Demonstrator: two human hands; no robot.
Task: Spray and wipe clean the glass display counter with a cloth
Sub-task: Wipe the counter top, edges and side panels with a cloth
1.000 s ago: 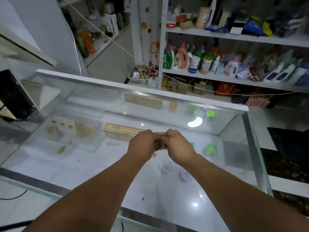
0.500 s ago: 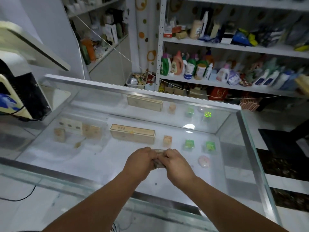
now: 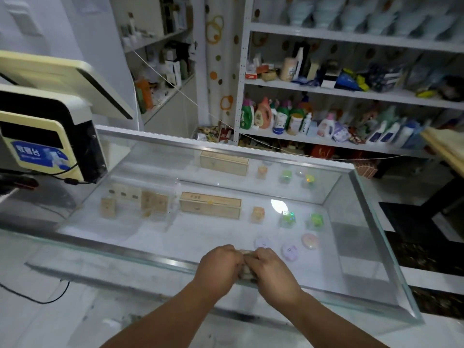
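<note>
The glass display counter (image 3: 371, 247) fills the middle of the head view, its top pane framed by metal edges. My left hand (image 3: 221, 264) and my right hand (image 3: 271, 270) meet over the near edge of the glass, both gripping a small bunched brownish cloth (image 3: 247, 268). Most of the cloth is hidden between my fingers. No spray bottle is visible near my hands.
Inside the case lie wooden boxes (image 3: 209, 208), small green items (image 3: 316, 221) and round pastel pieces (image 3: 288, 251). A cash-register terminal (image 3: 45, 139) with cables stands at the left end. Stocked shelves (image 3: 326, 136) with bottles run behind the counter. A dark table sits at the right.
Both hands, still together on the cloth, have drawn back from the middle of the glass toward the near edge. The camera has pulled back and tilted up, showing more shelving.
</note>
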